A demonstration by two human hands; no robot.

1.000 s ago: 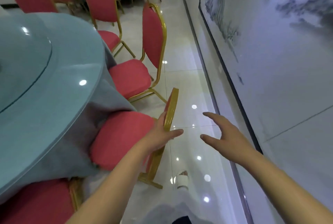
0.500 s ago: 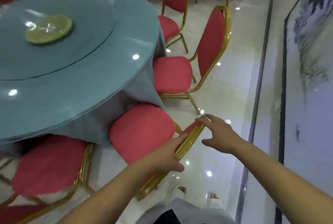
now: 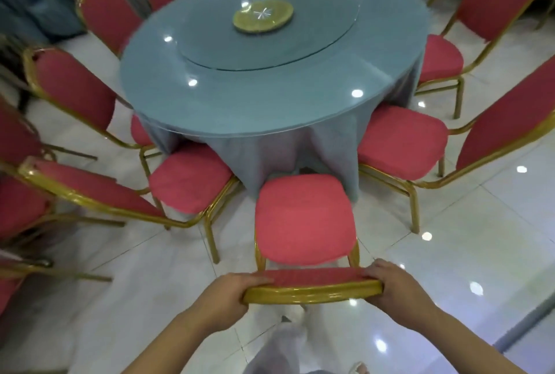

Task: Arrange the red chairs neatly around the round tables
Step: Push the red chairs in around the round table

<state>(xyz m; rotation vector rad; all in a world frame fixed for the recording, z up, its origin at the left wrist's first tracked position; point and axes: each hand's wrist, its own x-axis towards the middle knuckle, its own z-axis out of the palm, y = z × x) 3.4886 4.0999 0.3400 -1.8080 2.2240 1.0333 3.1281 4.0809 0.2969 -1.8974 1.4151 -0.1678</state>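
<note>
Left chair point(image 3: 186, 181): seat tucked to the cloth edge, its gold leg just beside the chair point(image 3: 303, 220), with a narrow wedge of floor point(image 3: 168, 256) between. Left hand point(image 3: 231, 292) grasps the left end of the chair's back rail, fingers curled over it. The chair faces the table point(image 3: 270, 103), seat front at the hanging cloth. Right hand point(image 3: 393, 283) grips the rail's right end. Right chair point(image 3: 402, 139): wider gap, open tile beyond.
</note>
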